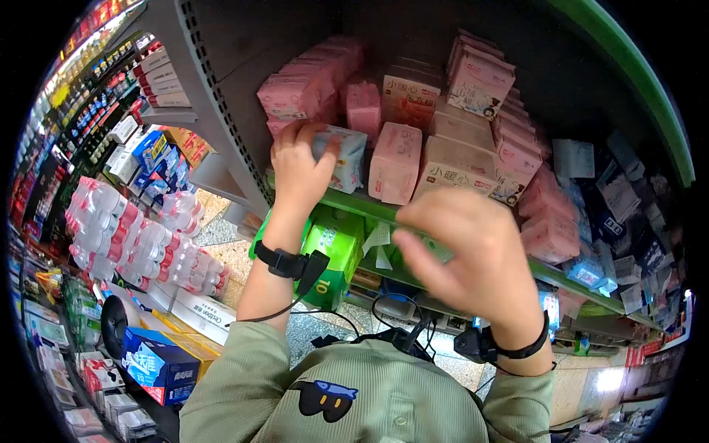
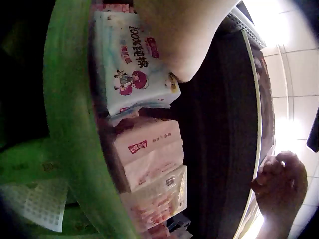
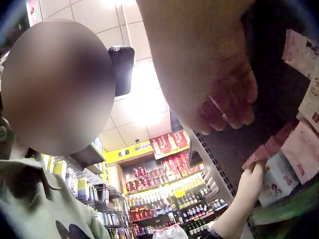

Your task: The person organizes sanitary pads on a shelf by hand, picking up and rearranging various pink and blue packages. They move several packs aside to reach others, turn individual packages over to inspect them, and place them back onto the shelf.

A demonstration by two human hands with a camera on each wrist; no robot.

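My left hand [image 1: 303,166] grips a light blue soft pack [image 1: 349,159] at the front left of the shelf, its thumb on the near face. In the left wrist view, this pack [image 2: 132,74] shows a cartoon girl and "100%" lettering. Just right of it stands a pink pack [image 1: 396,162], followed by tan packs [image 1: 458,166]. Out in front of the shelf, my right hand [image 1: 473,251] hangs in the air with loosely bent fingers and nothing in them. The right wrist view also shows its fingers [image 3: 227,107] from below.
A green shelf edge [image 1: 362,204] runs along the front. Pink packs [image 1: 314,77] are stacked behind, and blue and white packs [image 1: 613,192] crowd the right. Green packages [image 1: 329,251] sit below. A grey upright [image 1: 221,96] bounds the left, with shrink-wrapped bottles [image 1: 125,229] on the floor beyond.
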